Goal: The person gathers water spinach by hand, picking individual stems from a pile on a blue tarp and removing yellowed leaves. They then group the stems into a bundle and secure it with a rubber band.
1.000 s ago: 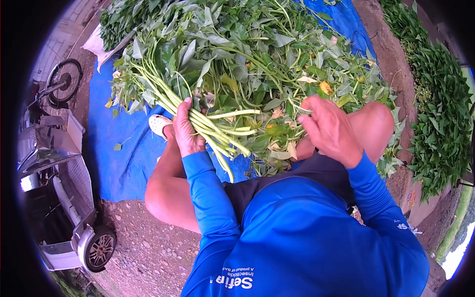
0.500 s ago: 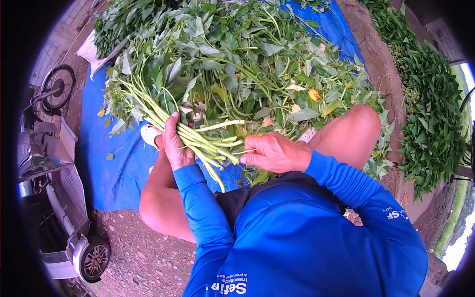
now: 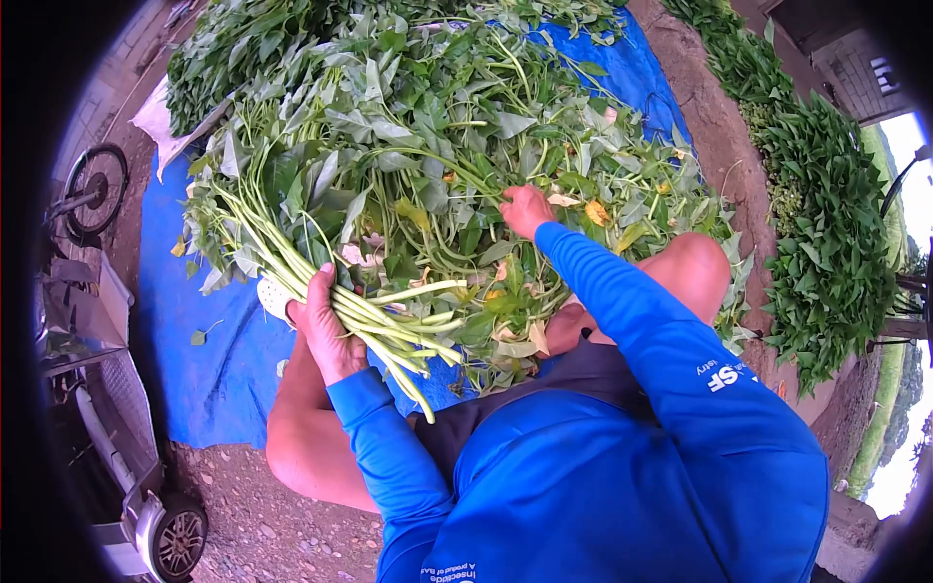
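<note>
My left hand (image 3: pixel 328 325) is wrapped round a bundle of long pale-green stems (image 3: pixel 282 257), which look like water spinach. Their cut ends fan out to the right over my lap, while the leafy ends rest on the heap at upper left. My right hand (image 3: pixel 528 210) reaches into the big heap of leafy greens (image 3: pixel 428 107), its fingers curled at the end of some long stems there. Exactly what those fingertips pinch is partly hidden. Yellowed leaves (image 3: pixel 597 213) lie scattered beside the right hand.
A blue tarp (image 3: pixel 204 360) lies under the heap. Stacked leafy bunches (image 3: pixel 826 243) line the right side, and more bunches (image 3: pixel 209 78) are at upper left. A parked vehicle's wheel (image 3: pixel 180 536) and another wheel (image 3: pixel 97 192) stand on the left. My bent knees flank the work.
My right hand has left the cut ends of the bundle and moved up and right into the heap. The left hand still grips the bundle, and the view has shifted slightly.
</note>
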The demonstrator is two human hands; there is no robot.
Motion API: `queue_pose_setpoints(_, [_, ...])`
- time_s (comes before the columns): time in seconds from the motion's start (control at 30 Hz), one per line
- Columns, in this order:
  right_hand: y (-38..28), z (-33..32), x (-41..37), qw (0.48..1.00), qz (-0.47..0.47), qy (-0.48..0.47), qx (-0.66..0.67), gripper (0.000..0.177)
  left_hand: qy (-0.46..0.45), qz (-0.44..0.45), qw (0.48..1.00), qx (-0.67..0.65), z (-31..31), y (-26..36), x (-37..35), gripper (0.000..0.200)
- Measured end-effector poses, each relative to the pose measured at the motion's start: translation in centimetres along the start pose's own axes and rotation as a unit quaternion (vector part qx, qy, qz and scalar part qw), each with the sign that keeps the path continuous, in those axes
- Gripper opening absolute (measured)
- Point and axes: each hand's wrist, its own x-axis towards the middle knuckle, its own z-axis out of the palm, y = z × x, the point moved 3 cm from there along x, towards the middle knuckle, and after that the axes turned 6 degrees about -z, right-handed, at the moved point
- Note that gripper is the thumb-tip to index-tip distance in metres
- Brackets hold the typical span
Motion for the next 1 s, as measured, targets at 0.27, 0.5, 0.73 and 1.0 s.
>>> queue_pose_setpoints(0.27, [-0.7,-0.7,-0.5,0.996,-0.036,-0.074,0.028,0.035,-0.017,-0.009,1.0,0.02,1.5,0.4,-0.7,0.028])
queue_pose_setpoints(0.5, [-9.8,-14.7,-3.3,0.914,0.027,-0.265,0.305,0.02,-0.07,-0.019,0.997,0.015,0.8,-1.6,0.8,0.02])
queue_pose_setpoints(0.73, [-16.4,-24.4,-5.9,0.912,-0.081,-0.175,0.362,0.03,-0.089,-0.026,0.996,0.013,1.9,-1.2,-0.9,0.023])
queue_pose_setpoints(1.0, [-19.3,-21.1,-6.7,0.923,-0.184,0.009,0.336,0.041,-0.101,-0.04,0.994,0.003,3.1,-3.2,-1.0,0.04])
